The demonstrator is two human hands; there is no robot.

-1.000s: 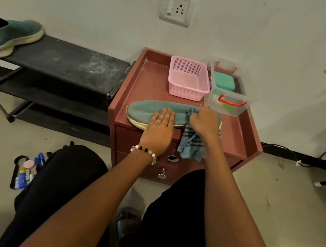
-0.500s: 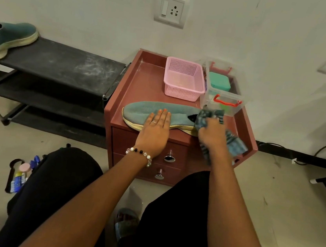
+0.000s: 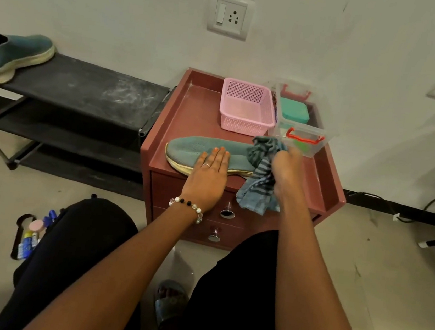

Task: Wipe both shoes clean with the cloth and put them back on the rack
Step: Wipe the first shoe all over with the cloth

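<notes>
While cloth (image 3: 260, 175) covers heel, right hand (image 3: 286, 167) fingers hidden.

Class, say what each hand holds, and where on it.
Right hand grips the striped cloth around its bunched middle. Left hand holds nothing, lying flat on the shoe.

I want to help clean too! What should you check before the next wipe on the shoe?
1. Left hand flat on the teal shoe, holding it down: ok.
2. Right hand gripping the striped cloth: ok.
3. Cloth touching the shoe's heel end: ok.
4. Shoe fully on the red cabinet: not ok, its sole edge sits at the front lip.
5. Shoe already clean: cannot tell.
6. Room on the black rack beside the other shoe: ok.
</notes>
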